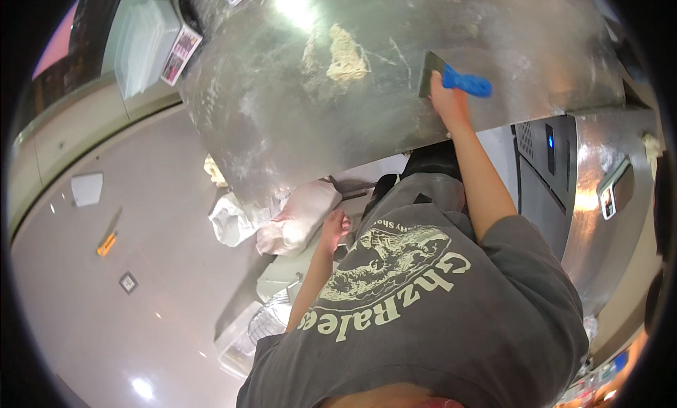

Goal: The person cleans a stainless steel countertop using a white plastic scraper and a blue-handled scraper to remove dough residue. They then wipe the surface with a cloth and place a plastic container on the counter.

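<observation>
My right hand (449,104) grips a scraper with a blue handle (468,83) and a wide flat metal blade (431,72). The blade rests near the front edge of a stainless steel worktable (254,112), with its handle pointing right. Left of it on the tabletop lies a patch of pale, crumbly dough or flour (346,56), with thin streaks around it. My left hand (334,230) hangs below the table edge by my side, fingers curled, with nothing visible in it. Beyond that hand, a pinkish-white bag (304,212) and a white bag (231,220) sit under the table corner.
Stacked clear plastic containers (145,43) and a printed card (181,53) stand at the upper left. Low on my left is a clear bin (240,350) beside wire utensils (267,318). On my right are a steel surface with a phone (616,188) and an appliance (545,159).
</observation>
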Demonstrator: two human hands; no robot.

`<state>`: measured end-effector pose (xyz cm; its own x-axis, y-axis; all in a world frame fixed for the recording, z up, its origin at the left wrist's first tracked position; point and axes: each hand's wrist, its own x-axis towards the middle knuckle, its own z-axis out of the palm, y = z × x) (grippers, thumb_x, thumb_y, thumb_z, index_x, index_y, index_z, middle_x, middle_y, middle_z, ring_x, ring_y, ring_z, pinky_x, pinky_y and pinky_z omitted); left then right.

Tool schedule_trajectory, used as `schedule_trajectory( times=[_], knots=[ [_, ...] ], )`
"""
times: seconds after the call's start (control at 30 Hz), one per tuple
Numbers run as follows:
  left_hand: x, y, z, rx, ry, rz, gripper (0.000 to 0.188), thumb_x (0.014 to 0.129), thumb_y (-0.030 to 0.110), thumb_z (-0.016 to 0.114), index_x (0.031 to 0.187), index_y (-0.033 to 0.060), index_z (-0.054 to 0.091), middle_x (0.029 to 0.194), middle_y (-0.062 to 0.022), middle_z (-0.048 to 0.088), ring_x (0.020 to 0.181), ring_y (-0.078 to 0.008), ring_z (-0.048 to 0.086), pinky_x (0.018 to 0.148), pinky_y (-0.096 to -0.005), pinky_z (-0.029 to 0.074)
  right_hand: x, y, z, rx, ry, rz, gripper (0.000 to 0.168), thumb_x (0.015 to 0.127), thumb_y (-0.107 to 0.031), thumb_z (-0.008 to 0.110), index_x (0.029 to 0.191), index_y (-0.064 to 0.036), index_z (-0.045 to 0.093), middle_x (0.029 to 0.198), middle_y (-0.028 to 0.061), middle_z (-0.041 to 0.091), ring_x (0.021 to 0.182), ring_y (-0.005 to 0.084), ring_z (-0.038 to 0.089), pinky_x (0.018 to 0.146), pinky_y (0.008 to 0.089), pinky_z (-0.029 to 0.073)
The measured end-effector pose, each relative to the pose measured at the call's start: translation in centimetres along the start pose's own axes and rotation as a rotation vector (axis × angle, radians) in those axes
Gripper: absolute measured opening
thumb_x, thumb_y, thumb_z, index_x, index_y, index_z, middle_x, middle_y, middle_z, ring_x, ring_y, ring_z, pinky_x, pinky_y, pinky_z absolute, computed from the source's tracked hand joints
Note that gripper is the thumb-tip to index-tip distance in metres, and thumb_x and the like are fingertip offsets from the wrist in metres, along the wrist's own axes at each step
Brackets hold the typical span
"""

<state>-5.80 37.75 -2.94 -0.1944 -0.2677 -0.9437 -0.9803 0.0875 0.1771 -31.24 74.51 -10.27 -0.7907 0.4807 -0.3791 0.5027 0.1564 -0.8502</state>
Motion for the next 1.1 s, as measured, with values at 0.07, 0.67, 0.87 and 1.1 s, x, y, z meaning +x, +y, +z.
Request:
schedule_trajectory(
  times=[0.07,0.67,0.87,1.1],
  knots=[
    [1.0,-2.9,-1.2,-0.041,0.045,-0.039,0.031,0.091,0.035,0.051,0.105,0.0077,0.053,0.088,-0.0018,0.058,0.074,-0.0112,0.056,0.059,-0.0268,0.046,2.4,-1.4,4.9,-0.056,-0.058,-0.037,0.036,0.085,-0.032,0.054,0.098,0.002,0.06,0.09,0.0187,0.061,0.084,0.0309,0.059,0.071,0.0388,0.047],
    [4.4,-13.0,-4.0,-0.405,0.027,-0.013,0.036,0.09,0.036,0.051,0.117,0.0109,0.05,0.099,-0.0051,0.06,0.08,-0.0151,0.059,0.063,-0.0314,0.047,-5.9,-1.8,-12.3,-0.928,-0.928,-0.776,0.029,0.086,-0.012,0.048,0.113,-0.008,0.057,0.11,0.0126,0.06,0.101,0.0321,0.056,0.083,0.0372,0.047],
    [2.0,-17.6,-1.1,-0.525,0.082,-0.129,0.035,0.089,0.035,0.05,0.115,0.0124,0.052,0.092,-0.0023,0.058,0.076,-0.0144,0.058,0.061,-0.03,0.047,-2.8,-4.2,-4.6,-1.012,-1.133,-1.036,0.031,0.082,-0.013,0.05,0.113,-0.01,0.054,0.11,0.0139,0.058,0.095,0.0345,0.058,0.081,0.0393,0.047],
    [-0.8,-18.5,2.6,-0.493,0.132,-0.123,0.039,0.086,0.036,0.051,0.114,0.0092,0.054,0.092,-0.0035,0.059,0.078,-0.0133,0.058,0.061,-0.0291,0.047,2.9,-10.4,8.6,-1.123,-1.132,-1.282,0.029,0.083,-0.018,0.05,0.111,-0.013,0.056,0.099,0.0172,0.062,0.089,0.0342,0.06,0.073,0.0423,0.047]
  ],
)
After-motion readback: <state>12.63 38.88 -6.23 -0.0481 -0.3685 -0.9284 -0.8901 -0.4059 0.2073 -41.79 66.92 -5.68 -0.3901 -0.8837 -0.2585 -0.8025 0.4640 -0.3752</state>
